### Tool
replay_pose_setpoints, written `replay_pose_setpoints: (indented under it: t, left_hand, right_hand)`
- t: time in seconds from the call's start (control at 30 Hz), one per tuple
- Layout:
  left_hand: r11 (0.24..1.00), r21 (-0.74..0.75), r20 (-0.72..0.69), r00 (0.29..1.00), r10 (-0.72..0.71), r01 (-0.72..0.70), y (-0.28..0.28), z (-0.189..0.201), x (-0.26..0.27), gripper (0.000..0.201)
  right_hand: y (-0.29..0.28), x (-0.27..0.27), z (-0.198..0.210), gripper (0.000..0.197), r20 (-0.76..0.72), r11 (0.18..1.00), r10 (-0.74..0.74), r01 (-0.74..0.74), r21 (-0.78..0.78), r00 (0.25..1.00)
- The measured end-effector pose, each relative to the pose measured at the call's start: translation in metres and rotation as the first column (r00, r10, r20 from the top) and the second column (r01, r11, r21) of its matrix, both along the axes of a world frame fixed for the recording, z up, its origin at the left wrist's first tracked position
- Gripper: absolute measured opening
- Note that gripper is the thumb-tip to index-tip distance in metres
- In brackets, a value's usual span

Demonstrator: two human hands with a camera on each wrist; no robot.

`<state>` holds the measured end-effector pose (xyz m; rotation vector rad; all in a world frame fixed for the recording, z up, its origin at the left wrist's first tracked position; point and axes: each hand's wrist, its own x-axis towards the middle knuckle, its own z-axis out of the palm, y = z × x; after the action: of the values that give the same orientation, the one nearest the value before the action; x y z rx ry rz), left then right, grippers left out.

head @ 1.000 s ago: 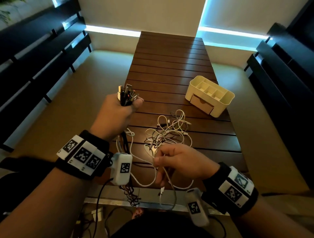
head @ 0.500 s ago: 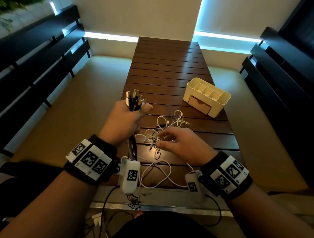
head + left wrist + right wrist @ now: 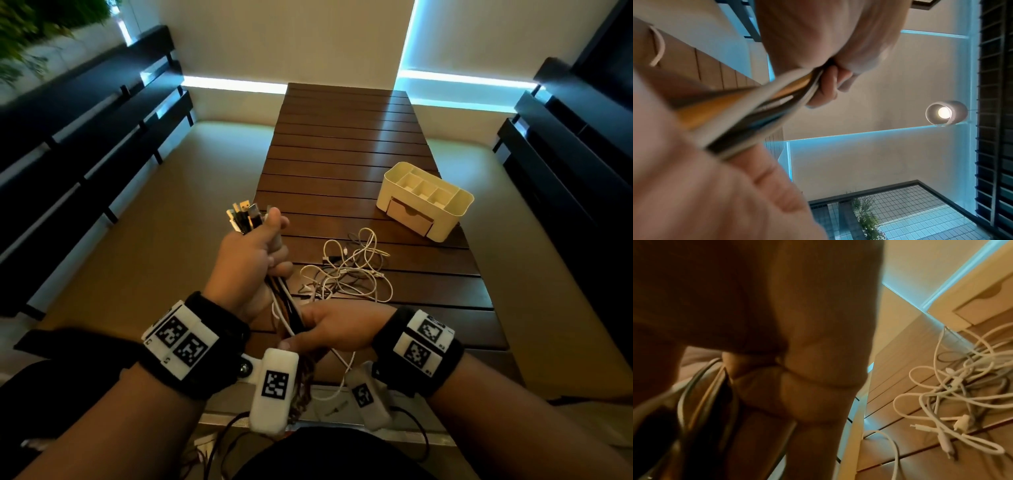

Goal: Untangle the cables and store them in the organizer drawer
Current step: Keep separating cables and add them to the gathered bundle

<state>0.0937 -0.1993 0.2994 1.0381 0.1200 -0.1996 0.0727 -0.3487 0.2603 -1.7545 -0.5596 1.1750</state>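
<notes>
Head view: cable bundle (image 3: 247, 219) upright, plugs up.

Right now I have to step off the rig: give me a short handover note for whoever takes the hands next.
Left hand: grips a bundle of cables, plug ends sticking up.
Right hand: holds the same bundle's strands lower down, near the table edge.
Tangled white cables: loose on the slatted table.
Organizer: far right on the table, drawer closed.
Done: some cables gathered in hand.
Left: untangle the pile, open the drawer, store everything.
</notes>
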Motion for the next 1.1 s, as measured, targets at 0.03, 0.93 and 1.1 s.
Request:
replay_pose_setpoints:
  t: [0.03,0.93,1.1]
  left_hand:
    - [1.000,0.002,-0.003,1.000,0.011,-0.011,0.001,0.000,0.000,0.022]
    - [0.973,0.230,0.053,0.998,0.023,-0.034,0.017,-0.005,0.023,0.021]
    - [0.976,0.215,0.047,0.999,0.013,-0.023,0.019,-0.007,0.028,0.021]
  right_hand:
    - [0.000,0.001,0.001,0.008,-0.053,1.000,-0.001,0.002,0.015,0.999]
    - [-0.074,0.027,-0.128,0.006,0.424,0.781,-0.143,0.365,-0.507,0.894]
    - [-0.067,0.021,-0.095,0.019,0.028,0.834,0.053,-0.029,-0.552,0.998]
